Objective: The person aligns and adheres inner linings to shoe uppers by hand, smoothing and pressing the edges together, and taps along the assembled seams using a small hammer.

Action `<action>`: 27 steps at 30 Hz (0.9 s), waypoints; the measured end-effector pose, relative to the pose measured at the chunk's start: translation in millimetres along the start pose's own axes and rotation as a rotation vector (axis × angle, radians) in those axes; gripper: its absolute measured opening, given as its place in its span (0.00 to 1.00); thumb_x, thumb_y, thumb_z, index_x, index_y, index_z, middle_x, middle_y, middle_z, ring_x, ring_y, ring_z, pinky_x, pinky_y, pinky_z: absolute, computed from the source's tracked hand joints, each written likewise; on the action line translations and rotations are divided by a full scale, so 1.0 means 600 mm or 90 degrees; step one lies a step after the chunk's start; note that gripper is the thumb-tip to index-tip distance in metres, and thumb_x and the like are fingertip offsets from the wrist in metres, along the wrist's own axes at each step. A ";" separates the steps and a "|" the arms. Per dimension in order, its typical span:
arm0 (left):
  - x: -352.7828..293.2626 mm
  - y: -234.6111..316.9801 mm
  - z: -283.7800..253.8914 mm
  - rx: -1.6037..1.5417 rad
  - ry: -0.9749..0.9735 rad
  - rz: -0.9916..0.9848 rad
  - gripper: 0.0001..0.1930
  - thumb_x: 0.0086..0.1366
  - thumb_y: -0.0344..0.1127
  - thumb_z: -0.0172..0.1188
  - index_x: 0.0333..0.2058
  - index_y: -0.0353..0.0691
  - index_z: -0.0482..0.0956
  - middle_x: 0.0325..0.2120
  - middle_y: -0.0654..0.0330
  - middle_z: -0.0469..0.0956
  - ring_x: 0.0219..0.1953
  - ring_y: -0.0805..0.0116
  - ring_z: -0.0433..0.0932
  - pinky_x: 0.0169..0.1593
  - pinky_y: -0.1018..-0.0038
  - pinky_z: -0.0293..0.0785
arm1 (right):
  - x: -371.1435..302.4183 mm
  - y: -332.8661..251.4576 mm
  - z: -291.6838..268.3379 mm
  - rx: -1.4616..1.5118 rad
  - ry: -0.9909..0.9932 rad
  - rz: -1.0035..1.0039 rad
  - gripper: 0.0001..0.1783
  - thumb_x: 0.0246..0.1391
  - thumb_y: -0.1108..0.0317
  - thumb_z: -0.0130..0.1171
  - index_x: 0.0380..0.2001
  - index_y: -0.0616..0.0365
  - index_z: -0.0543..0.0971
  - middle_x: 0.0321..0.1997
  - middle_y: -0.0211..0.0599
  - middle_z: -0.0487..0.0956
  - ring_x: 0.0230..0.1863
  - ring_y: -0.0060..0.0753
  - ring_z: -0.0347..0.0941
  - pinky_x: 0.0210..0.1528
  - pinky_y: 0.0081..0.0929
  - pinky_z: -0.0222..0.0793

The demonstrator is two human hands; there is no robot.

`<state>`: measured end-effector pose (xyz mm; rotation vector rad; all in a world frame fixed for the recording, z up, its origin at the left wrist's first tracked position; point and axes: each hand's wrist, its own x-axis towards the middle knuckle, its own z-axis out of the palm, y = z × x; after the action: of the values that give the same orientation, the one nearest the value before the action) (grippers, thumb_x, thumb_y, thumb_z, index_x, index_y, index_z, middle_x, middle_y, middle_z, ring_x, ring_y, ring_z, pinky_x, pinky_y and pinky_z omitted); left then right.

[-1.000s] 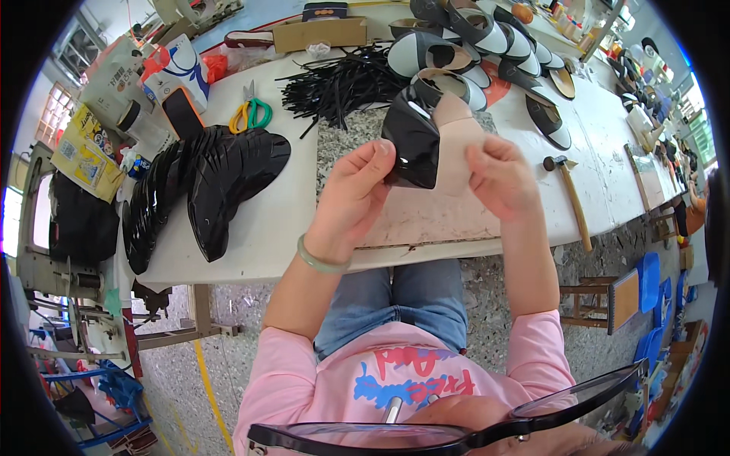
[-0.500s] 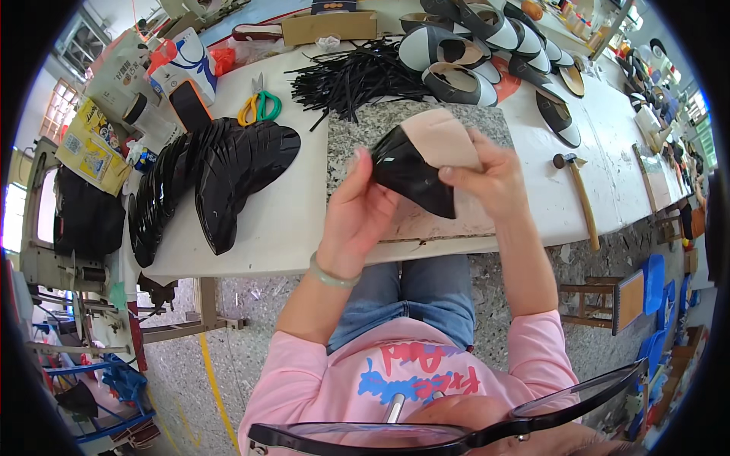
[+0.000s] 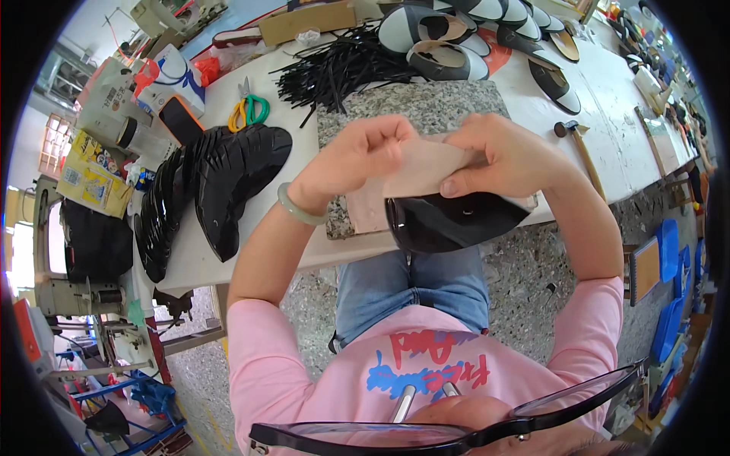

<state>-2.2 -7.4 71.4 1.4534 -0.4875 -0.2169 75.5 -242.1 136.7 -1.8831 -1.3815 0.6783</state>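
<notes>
A shoe upper [image 3: 456, 222], glossy black outside with a pale beige lining [image 3: 422, 169], is held above the table's front edge. My right hand [image 3: 509, 156] grips it from the right, its thumb pressed on the lining near the black part. At the upper left edge of the lining, my left hand [image 3: 353, 158] has its fingers curled in a pinch; exactly where the fingertips meet it is partly hidden. Beneath the hands lies a speckled stone slab [image 3: 456, 97]. Overlapping rows of black glossy uppers [image 3: 239, 182] lie to the left.
Beyond the slab are a heap of thin black strips [image 3: 334, 76] and several grey-and-white shoes [image 3: 449, 61]. Scissors [image 3: 247, 112] with green and yellow handles lie at the left, near a phone [image 3: 181, 119] and a jar [image 3: 144, 139]. A hammer [image 3: 584, 148] rests at the right.
The upper has turned and come nearer my body, its black part now below the lining. My left hand has moved from the black side to the lining's edge.
</notes>
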 end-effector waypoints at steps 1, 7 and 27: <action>0.001 0.019 0.014 -0.050 -0.030 -0.044 0.15 0.56 0.39 0.65 0.33 0.40 0.69 0.26 0.68 0.72 0.32 0.72 0.69 0.44 0.74 0.63 | -0.013 -0.017 0.002 -0.095 0.018 0.083 0.09 0.47 0.65 0.65 0.33 0.55 0.81 0.26 0.36 0.79 0.29 0.30 0.75 0.38 0.32 0.66; 0.045 0.013 0.018 0.920 -0.059 0.226 0.07 0.47 0.31 0.61 0.28 0.43 0.75 0.23 0.64 0.72 0.30 0.66 0.73 0.44 0.71 0.65 | -0.017 0.090 0.046 -0.521 0.254 -0.151 0.06 0.42 0.69 0.60 0.27 0.50 0.81 0.28 0.26 0.74 0.38 0.32 0.70 0.50 0.38 0.54; 0.087 -0.069 0.003 0.749 -0.183 -0.334 0.14 0.55 0.41 0.63 0.26 0.34 0.79 0.23 0.47 0.78 0.30 0.48 0.77 0.35 0.60 0.72 | 0.035 0.167 0.084 -0.309 0.071 0.231 0.18 0.43 0.49 0.66 0.30 0.51 0.83 0.26 0.39 0.81 0.36 0.42 0.78 0.52 0.39 0.61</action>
<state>49.3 -36.3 40.8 2.7236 -0.4676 -0.6293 103.1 -229.9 26.9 -2.5553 -1.2178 0.4161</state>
